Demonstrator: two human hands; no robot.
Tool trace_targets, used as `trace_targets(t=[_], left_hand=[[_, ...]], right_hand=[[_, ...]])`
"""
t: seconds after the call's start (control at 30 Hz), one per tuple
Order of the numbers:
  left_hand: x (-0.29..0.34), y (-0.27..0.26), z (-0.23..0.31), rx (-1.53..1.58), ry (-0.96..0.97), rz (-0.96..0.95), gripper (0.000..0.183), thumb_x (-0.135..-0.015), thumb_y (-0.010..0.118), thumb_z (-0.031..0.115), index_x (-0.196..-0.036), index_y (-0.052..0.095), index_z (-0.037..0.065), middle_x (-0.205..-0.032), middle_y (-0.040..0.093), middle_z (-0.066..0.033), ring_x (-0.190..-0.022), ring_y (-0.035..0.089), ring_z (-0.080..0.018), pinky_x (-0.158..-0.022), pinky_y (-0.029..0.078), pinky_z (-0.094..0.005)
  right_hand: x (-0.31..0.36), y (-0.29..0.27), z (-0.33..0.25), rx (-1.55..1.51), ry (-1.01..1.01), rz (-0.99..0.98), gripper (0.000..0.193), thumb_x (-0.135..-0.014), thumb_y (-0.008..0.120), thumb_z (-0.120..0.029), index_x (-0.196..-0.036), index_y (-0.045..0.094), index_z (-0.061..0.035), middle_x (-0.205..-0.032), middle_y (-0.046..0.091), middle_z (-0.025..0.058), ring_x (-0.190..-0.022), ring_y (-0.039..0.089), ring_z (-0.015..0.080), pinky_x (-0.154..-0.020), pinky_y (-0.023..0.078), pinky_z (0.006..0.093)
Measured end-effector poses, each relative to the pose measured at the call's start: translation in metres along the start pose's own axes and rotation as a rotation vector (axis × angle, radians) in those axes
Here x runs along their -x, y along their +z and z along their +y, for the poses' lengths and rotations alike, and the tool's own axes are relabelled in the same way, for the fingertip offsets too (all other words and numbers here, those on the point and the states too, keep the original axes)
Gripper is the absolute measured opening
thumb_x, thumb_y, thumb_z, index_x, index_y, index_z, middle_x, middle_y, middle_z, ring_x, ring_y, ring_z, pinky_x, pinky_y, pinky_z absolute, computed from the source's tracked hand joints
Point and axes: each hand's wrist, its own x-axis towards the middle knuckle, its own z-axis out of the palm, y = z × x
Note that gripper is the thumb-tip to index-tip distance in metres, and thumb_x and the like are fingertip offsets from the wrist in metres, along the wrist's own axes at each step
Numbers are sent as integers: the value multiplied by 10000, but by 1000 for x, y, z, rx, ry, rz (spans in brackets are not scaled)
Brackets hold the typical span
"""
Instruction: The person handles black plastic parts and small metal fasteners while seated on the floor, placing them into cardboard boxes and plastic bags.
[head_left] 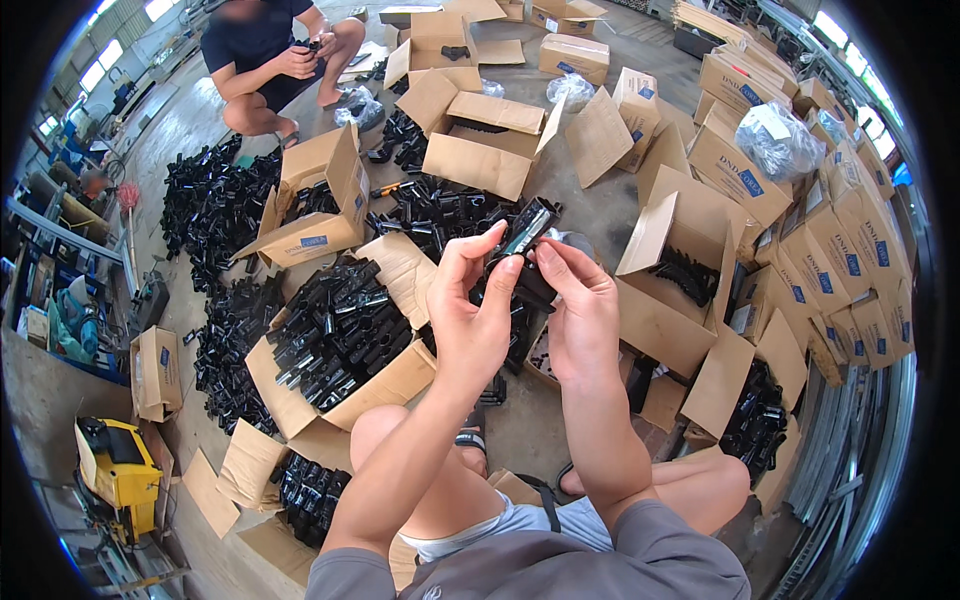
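Note:
In front of me, my left hand (474, 305) grips a glossy black channel-shaped part (530, 226), thumb and fingers around its near end. The part is tilted, its far end up and to the right. Thumb and forefinger of my right hand (580, 312) are pinched together against the part's right side; whether a small piece sits between them I cannot make out. Below and to the left, an open carton (385, 385) is filled with similar black parts. Beyond my hands, more of them lie in a loose heap (430, 205) on the floor.
A large pile of black parts (215, 205) covers the floor at left. Open cartons (675, 325) stand to my right, with stacked closed boxes (820, 250) behind. Another person (265, 70) squats at the far left, hands on a small dark piece. A yellow machine (130, 480) stands near left.

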Motion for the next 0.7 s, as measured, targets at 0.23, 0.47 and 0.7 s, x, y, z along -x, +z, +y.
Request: trace_targets(t=[0.23,0.47,0.7], left_hand=[[-2,-2,1,8,6,14,228,-954,665,-1,-1174,618,-41,-1173,659,-101,-1061,620,-125,-954,483,-268],[-1,-2,0,22,1,11,244,-951,677,12,-1183,622,-36,-1150,657,-86,-1017,606,-103,-926,485,-259],[-2,-2,-4,28,4,14,250,-950,687,23,-1186,624,-30,-1156,660,-79,-1008,600,-93,-913,485,-251]], right_hand=[[-2,5,5,55,-75,11,183,-905,746,-42,-1083,749,5,-1018,744,61,-924,665,93,-851,511,233],[-3,1,4,64,-41,-9,177,-911,750,-58,-1077,745,4,-1005,740,47,-911,655,82,-839,506,227],[-8,-1,11,160,-137,-23,170,-927,748,-91,-1066,729,5,-967,717,20,-901,637,72,-837,494,228]])
